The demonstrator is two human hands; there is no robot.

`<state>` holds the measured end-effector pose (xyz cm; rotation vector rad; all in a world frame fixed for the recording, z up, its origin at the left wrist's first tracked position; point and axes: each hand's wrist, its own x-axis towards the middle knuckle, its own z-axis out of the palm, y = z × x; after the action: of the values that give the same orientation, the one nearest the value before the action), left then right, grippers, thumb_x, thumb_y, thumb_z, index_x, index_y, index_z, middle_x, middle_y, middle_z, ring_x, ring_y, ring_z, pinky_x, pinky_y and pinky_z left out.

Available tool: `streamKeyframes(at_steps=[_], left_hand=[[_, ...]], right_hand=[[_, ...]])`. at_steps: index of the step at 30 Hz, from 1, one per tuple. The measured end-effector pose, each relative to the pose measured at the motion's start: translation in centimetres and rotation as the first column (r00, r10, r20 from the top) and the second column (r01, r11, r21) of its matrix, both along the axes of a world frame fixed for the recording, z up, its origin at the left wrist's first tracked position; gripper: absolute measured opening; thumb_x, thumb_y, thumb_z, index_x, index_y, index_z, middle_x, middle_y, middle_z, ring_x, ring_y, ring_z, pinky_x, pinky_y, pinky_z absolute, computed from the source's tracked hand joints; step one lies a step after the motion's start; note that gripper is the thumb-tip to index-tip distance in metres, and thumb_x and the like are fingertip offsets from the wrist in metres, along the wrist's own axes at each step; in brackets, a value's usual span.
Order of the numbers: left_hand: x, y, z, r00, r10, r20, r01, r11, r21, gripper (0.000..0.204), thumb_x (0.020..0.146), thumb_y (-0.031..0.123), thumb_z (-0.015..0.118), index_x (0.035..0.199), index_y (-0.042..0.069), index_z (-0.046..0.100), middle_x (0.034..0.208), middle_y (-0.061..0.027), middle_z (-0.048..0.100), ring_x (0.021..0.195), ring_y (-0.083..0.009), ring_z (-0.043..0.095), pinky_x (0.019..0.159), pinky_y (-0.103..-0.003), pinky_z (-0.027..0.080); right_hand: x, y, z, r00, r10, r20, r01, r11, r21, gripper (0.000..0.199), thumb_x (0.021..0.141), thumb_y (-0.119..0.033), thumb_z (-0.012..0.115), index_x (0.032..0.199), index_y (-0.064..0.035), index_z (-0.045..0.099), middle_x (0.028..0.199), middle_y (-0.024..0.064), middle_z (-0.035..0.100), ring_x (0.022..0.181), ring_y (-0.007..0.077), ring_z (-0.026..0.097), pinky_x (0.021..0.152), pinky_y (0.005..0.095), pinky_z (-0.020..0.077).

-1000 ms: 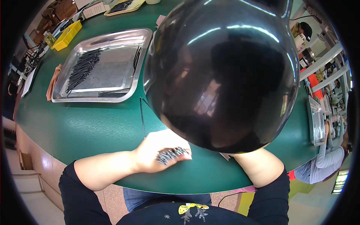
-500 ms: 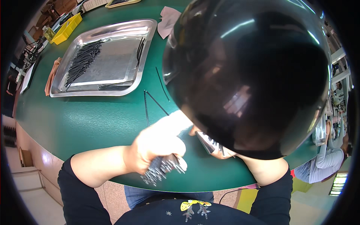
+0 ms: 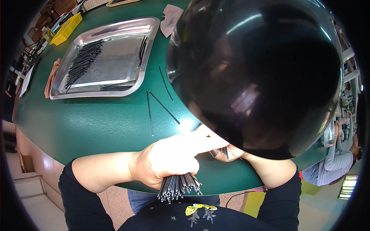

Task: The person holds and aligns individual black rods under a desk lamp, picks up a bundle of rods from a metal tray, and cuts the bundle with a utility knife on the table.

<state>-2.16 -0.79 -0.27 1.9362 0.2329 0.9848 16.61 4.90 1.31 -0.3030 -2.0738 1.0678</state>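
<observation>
My left hand (image 3: 173, 158) is closed around a bundle of thin dark rods (image 3: 178, 186), whose cut ends fan out below my fist at the table's near edge. My right hand (image 3: 231, 152) is mostly hidden under a large glossy black dome (image 3: 254, 73) close to the camera; a few rod ends show between its fingers. Three loose rods (image 3: 162, 106) lie on the green table (image 3: 84, 127) just beyond my hands.
A steel tray (image 3: 115, 50) at the far left holds several more dark rods in rows. A yellow bin (image 3: 67, 29) and a tan cloth (image 3: 50, 79) sit beside it. A grey cloth (image 3: 171, 19) lies behind the tray. Another person's sleeve (image 3: 327, 169) shows at right.
The bundle in my left hand has come from lying flat on the table to pointing down over the near edge. The view has tilted, and the dome now covers more of the right side.
</observation>
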Motion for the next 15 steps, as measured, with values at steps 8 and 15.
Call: streamKeyframes(at_steps=[8, 15], left_hand=[[0.4, 0.3, 0.7, 0.998, 0.066, 0.016, -0.067, 0.996, 0.052, 0.020, 0.060, 0.003, 0.066, 0.074, 0.000, 0.051, 0.112, -0.0307, 0.046, 0.100, -0.0387, 0.050, 0.078, -0.038, 0.041], [0.3, 0.0, -0.5, 0.993, 0.103, 0.057, -0.109, 0.987, 0.120, 0.026, 0.063, 0.007, 0.067, 0.083, 0.001, 0.051, 0.089, -0.0153, 0.057, 0.099, -0.0369, 0.051, 0.076, -0.041, 0.042]], right_hand=[[-0.3, 0.1, 0.9, 0.995, 0.023, -0.094, -0.039, 0.983, -0.181, 0.022, 0.082, -0.013, 0.049, 0.099, -0.0006, 0.052, 0.090, 0.0086, 0.055, 0.078, 0.0170, 0.053, 0.067, 0.0268, 0.0432], [-0.9, -0.3, 1.6, 0.983, 0.019, -0.183, -0.080, 0.940, -0.332, 0.026, 0.082, -0.016, 0.048, 0.103, -0.0008, 0.050, 0.094, 0.0087, 0.054, 0.082, 0.0171, 0.052, 0.068, 0.0267, 0.0426]])
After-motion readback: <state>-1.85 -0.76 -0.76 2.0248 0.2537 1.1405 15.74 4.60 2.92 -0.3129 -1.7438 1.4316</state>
